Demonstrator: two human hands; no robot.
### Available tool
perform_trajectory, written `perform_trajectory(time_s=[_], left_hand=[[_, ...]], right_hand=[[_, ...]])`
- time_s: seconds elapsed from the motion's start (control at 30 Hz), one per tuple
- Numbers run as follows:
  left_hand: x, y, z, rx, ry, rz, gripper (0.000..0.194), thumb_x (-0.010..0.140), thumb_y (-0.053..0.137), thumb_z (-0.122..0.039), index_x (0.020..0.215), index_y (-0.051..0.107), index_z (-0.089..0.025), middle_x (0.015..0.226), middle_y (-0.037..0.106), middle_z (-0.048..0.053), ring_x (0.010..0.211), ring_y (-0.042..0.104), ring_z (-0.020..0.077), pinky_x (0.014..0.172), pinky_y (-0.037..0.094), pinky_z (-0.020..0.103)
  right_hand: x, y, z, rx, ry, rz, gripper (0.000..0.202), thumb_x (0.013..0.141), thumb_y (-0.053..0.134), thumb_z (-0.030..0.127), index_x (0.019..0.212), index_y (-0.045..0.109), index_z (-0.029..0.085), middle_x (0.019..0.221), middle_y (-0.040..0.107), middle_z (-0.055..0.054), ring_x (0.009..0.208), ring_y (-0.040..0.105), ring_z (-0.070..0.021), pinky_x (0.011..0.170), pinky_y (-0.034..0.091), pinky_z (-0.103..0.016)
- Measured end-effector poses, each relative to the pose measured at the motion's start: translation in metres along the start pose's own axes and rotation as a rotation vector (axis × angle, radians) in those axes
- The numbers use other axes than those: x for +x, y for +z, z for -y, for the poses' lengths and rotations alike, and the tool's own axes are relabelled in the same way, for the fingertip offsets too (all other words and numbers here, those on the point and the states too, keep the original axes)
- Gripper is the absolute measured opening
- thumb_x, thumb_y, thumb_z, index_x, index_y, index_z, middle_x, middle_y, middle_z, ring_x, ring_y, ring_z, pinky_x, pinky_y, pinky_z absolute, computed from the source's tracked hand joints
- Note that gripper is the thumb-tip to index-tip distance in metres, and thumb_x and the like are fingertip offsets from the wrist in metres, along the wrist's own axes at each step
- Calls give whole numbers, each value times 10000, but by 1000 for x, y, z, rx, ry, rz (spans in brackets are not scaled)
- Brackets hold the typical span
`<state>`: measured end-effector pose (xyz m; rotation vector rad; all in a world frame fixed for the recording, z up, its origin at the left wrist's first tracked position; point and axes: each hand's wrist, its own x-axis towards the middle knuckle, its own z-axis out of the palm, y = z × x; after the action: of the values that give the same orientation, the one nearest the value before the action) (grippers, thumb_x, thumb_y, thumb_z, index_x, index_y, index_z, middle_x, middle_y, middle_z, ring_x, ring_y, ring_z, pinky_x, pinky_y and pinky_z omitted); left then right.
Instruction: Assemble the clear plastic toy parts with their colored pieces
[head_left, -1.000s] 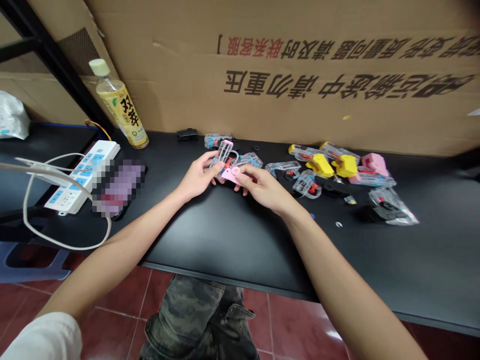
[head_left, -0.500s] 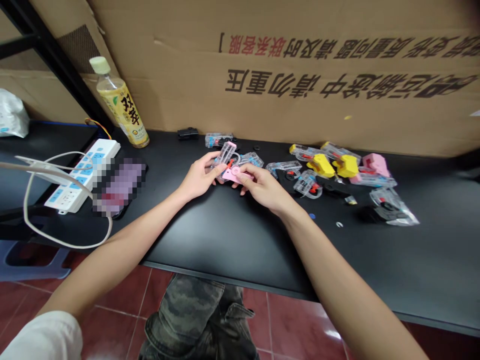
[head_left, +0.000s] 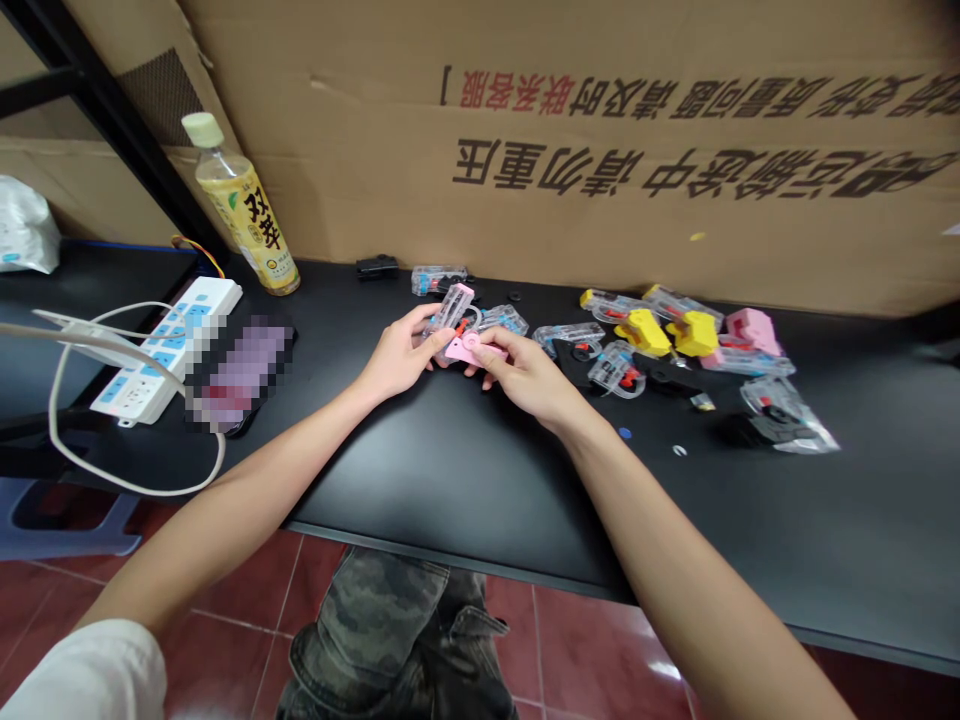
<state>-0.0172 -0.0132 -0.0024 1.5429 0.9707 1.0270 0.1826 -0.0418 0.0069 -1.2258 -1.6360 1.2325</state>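
Note:
Just above the black table, a small toy pistol point(head_left: 453, 305) of clear and pink plastic is held between both my hands. My left hand point(head_left: 399, 352) grips its clear body, thumb pressed on the near side. With thumb and fingers, my right hand point(head_left: 529, 378) pinches the pink grip piece point(head_left: 466, 346), which has a round ring on it. A red part shows between the clear and pink pieces. My fingers hide much of the toy's underside. Right behind it lie more clear toy pieces point(head_left: 504, 319) with blue inside.
Clear toy bodies with yellow blocks point(head_left: 643, 332), a pink block point(head_left: 752, 328) and black parts point(head_left: 765, 428) lie to the right. A tea bottle point(head_left: 251, 225), a power strip point(head_left: 169, 350) with a white cable, and a phone point(head_left: 247, 372) are at left. Cardboard point(head_left: 360, 130) stands behind the table.

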Motion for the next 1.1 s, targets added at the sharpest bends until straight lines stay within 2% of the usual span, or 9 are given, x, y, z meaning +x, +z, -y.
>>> perform_trajectory(time_s=[0.17,0.43,0.67,1.1], left_hand=[[-1,1,1,-2,29,23,514,904,700,-467,1295,616,-143,971,765,81,667,683,119,594,538,232],[0,0,2,-16,11,34,444,930,679,-416,1281,604,-154,938,759,67,672,685,108,603,523,210],[1,-2,5,-40,17,67,494,883,733,-404,1289,584,-164,1000,753,81,680,678,125,665,549,260],[3,-5,9,-6,48,129,547,901,694,-487,1328,577,-166,974,730,80,672,632,133,671,540,282]], right_hand=[[0,-2,0,30,12,22,361,911,660,572,919,605,215,813,664,-34,704,595,-159,610,499,-283],[1,-3,1,41,16,39,359,904,674,558,953,588,213,810,655,-29,731,630,-170,596,501,-285],[2,-1,-2,82,4,27,471,841,707,641,987,502,244,887,653,-18,745,643,-162,572,490,-273],[0,-2,5,81,30,15,531,808,740,652,1033,482,246,781,632,17,676,624,-151,549,470,-262]])
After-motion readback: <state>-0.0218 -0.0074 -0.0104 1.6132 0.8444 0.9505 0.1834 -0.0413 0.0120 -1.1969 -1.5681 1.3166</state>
